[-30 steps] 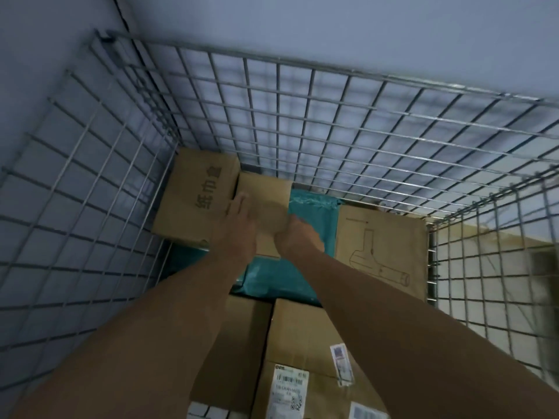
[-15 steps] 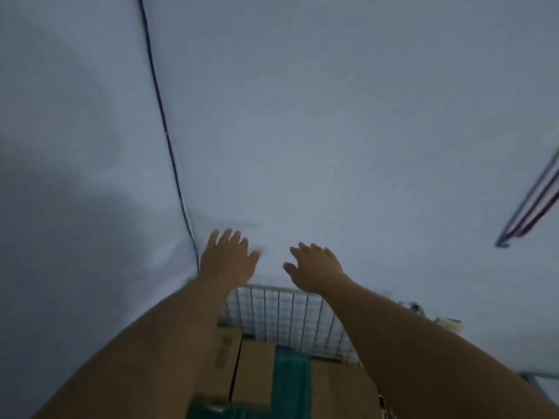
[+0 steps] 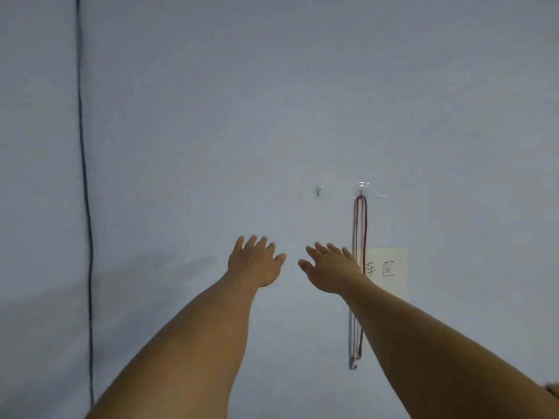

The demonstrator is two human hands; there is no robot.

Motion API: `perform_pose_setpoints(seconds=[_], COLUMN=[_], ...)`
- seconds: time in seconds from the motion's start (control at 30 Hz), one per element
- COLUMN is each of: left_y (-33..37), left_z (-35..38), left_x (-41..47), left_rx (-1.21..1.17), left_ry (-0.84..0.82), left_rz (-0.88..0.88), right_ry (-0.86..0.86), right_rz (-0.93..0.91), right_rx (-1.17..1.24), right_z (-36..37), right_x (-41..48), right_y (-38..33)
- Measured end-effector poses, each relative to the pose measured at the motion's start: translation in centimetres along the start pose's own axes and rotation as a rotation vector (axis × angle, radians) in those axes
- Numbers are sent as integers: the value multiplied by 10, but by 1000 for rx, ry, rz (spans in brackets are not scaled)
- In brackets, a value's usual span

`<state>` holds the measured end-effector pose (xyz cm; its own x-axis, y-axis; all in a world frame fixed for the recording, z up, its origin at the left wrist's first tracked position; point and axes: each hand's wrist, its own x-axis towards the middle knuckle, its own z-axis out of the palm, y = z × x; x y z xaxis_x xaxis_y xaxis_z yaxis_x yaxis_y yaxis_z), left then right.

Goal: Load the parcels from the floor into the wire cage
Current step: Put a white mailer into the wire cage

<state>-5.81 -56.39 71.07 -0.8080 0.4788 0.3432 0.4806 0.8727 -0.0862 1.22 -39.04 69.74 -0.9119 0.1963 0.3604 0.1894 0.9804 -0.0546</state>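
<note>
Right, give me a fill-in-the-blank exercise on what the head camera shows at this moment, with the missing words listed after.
1. The left hand and the right hand are both ____, holding nothing.
2. The thin red cord hangs from a small clear ____ on the pale wall.
3. The cream paper note with handwritten characters lies to the ____ of the cord.

Missing words: open; hook; right

Plain storeroom: bare wall (image 3: 272,101), hooked cords (image 3: 360,267), handwritten zone sign (image 3: 385,269).

Dim, flat, bluish light; the pale painted wall (image 3: 302,101) looks soft and grainy, shadowed lower left, dark cable (image 3: 84,176) bowed by the lens.
</note>
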Motion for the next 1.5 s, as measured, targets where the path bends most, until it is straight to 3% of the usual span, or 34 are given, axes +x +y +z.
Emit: perform_pose_setpoints(seconds=[0.4, 0.73, 1.13, 1.5], left_y=[370, 557, 630, 604], left_z=[-66, -59, 37, 166], left_x=[48, 111, 253, 324], left_rx=[-144, -177, -202, -69], left_ry=[93, 82, -8, -156], left_rz=[266, 387, 349, 130], right_ry=[72, 59, 13, -160], right_rz=[319, 476, 501, 234], right_rx=[-198, -218, -177, -49], right_z=[-136, -139, -69, 76], right_x=[-112, -135, -31, 86], right_y=[338, 524, 664, 706])
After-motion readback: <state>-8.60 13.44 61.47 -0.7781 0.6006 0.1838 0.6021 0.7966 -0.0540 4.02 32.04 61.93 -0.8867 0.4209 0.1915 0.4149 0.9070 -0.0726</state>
